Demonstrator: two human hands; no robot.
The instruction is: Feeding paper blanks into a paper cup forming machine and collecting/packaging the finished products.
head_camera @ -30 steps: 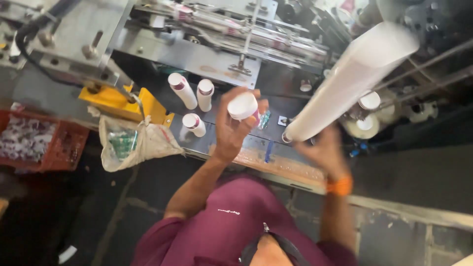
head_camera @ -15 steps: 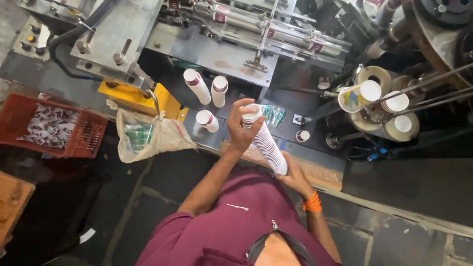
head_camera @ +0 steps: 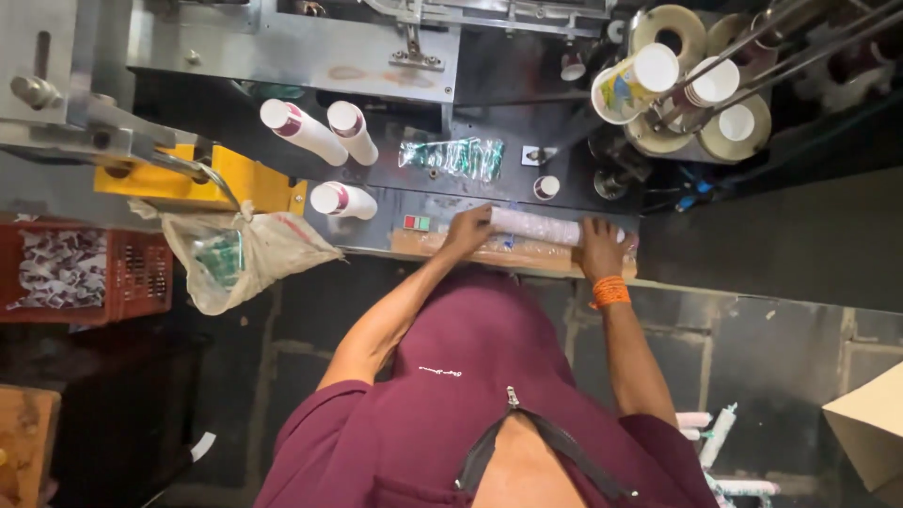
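Note:
A long stack of white paper cups lies sideways on the front ledge of the machine. My left hand grips its left end and my right hand, with an orange band on the wrist, presses on its right end. Three shorter cup stacks lie on the dark machine deck to the left. A crumpled clear wrapper lies just beyond the held stack.
Cup stacks sit in a round feeder at top right. A yellow part and a sack hang at left, beside a red crate of scraps. A cardboard box corner shows at lower right, with cup stacks on the floor.
The cup stack was held up and slanted in both hands; now it lies flat on the machine's front ledge with a hand at each end. The view has tilted lower.

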